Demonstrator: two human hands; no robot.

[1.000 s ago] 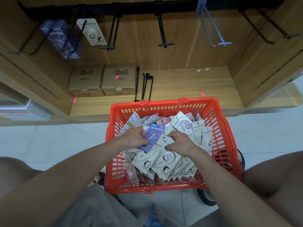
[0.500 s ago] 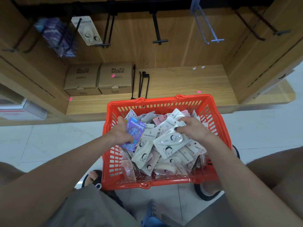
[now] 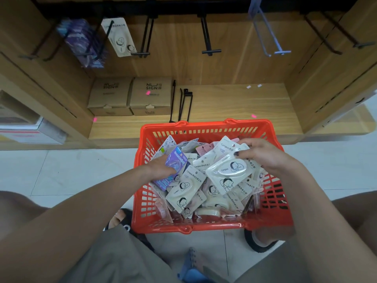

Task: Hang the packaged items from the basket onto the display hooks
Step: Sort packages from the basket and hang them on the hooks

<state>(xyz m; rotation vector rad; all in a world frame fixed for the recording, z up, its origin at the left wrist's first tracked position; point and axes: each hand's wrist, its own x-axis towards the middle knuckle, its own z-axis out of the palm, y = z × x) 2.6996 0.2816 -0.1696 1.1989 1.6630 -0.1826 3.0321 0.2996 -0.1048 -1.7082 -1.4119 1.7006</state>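
Red basket (image 3: 206, 127) on floor below shelf, full of packets, left hand (image 3: 161, 166) grip clamped on purple packet (image 3: 173, 167), right hand (image 3: 263, 155) grip clamped on white packet (image 3: 228, 172) above pile, most hooks (image 3: 207, 35) bare

Both arms are bare to the elbow, with no sleeves, watch or rings showing. The right hand (image 3: 263, 158) has dark polish on its thumbnail. Grey-khaki shorts (image 3: 114, 260) cover the lap at 6 o'clock. A black sandal (image 3: 124, 223) sits at 7 o'clock.
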